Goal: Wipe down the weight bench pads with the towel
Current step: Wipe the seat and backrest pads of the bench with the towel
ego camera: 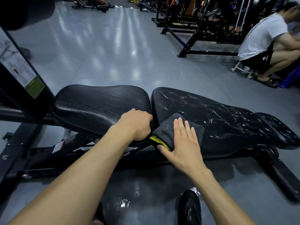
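A black weight bench lies across the view with two pads. The seat pad (pixel 97 103) on the left looks smooth and dark. The long back pad (pixel 219 116) on the right is cracked and flecked with white. A folded dark grey towel (pixel 168 127) with a yellow edge lies over the near left end of the back pad. My right hand (pixel 181 143) presses flat on the towel, fingers spread, thumb hooked under its yellow edge. My left hand (pixel 138 124) curls over the right end of the seat pad, fingers wrapped into the gap between the pads.
The bench's black steel frame (pixel 48 153) runs low across the grey floor. A black machine upright (pixel 21 75) with a label stands at the left. A person (pixel 266 47) crouches at the far right beside black racks (pixel 203 30). My black shoe (pixel 190 207) shows below.
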`<state>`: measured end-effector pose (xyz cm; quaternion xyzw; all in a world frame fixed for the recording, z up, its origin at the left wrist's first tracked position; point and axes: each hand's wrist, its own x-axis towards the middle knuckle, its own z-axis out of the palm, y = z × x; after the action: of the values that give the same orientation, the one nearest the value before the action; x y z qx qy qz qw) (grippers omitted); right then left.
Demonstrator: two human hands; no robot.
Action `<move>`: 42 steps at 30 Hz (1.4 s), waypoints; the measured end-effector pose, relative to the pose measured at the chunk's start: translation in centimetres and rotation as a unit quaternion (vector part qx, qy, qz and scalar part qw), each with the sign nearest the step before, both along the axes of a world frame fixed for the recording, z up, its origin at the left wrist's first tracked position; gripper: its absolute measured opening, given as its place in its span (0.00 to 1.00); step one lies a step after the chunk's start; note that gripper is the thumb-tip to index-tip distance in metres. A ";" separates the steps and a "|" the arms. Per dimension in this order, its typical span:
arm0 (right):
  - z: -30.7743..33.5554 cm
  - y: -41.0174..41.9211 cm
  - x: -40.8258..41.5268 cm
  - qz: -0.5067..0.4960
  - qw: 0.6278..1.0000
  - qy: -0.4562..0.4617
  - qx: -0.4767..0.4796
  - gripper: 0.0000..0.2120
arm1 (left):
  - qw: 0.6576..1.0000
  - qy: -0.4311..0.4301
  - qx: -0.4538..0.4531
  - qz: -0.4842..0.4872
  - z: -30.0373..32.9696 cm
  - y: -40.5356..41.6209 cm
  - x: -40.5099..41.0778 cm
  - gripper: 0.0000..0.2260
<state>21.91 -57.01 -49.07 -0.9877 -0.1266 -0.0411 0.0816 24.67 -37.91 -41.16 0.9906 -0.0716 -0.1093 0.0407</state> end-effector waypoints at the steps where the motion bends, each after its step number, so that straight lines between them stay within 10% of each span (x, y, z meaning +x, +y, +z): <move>1: 0.1 -0.1 0.1 0.007 1.000 0.007 -0.003 0.53 | 1.000 0.006 -0.005 0.000 -0.1 0.2 -0.1 0.17; 7: 2.4 -1.4 3.1 -0.053 0.995 0.049 0.075 0.38 | 0.999 -0.018 -0.035 -0.009 -0.2 0.9 -1.0 0.19; 16: 0.8 1.3 1.0 -0.031 0.999 0.029 -0.012 0.51 | 0.990 -0.064 -0.120 -0.038 -1.7 4.0 1.1 0.18; 31: 1.2 -0.1 8.1 0.083 0.994 0.073 0.017 0.42 | 0.982 -0.113 -0.139 -0.067 -3.0 5.2 3.7 0.19; 37: 1.0 4.1 18.2 -0.029 0.996 0.075 0.036 0.37 | 0.981 -0.129 -0.134 -0.055 -2.9 4.7 4.5 0.19; 42: 0.9 0.6 11.3 0.146 0.985 0.053 0.072 0.40 | 0.980 -0.133 -0.137 -0.046 -3.2 4.9 5.1 0.19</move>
<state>33.17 -56.44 -48.17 -0.9510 -0.2619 0.0144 0.1639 29.75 -33.03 -44.36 0.9770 -0.1362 0.0328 0.1610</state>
